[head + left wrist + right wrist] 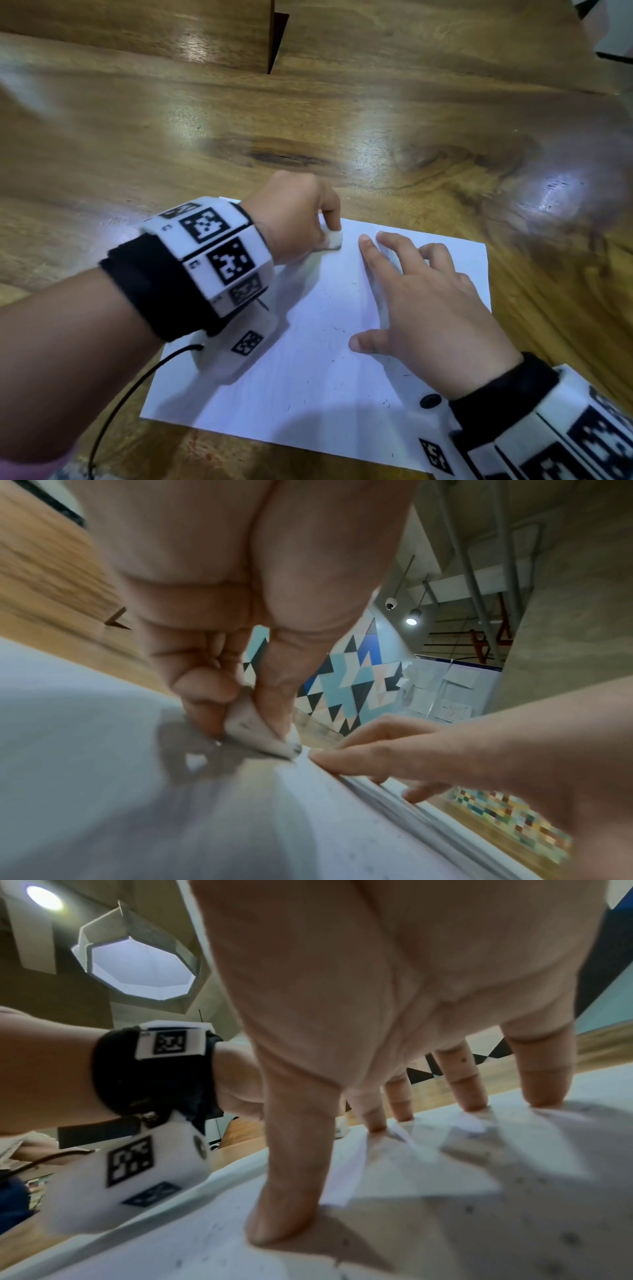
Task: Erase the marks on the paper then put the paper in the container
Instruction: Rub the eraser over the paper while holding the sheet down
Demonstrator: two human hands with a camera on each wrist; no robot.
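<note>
A white sheet of paper (308, 377) lies flat on the wooden table (376, 120), sprinkled with small dark specks. My left hand (294, 219) pinches a small white eraser (333, 238) between thumb and fingers and holds it against the paper near its far edge. In the left wrist view the eraser (253, 731) touches the paper (103, 777) under the fingertips. My right hand (421, 301) lies spread on the sheet's right half, fingers straight, pressing it down. The right wrist view shows those fingertips (284, 1223) planted on the paper (479, 1218). No container is recognisable.
A wooden panel or box side (171, 31) stands at the table's far left. A white object (613, 31) sits at the far right corner. A black cable (137, 387) runs from my left wrist unit over the table's near edge.
</note>
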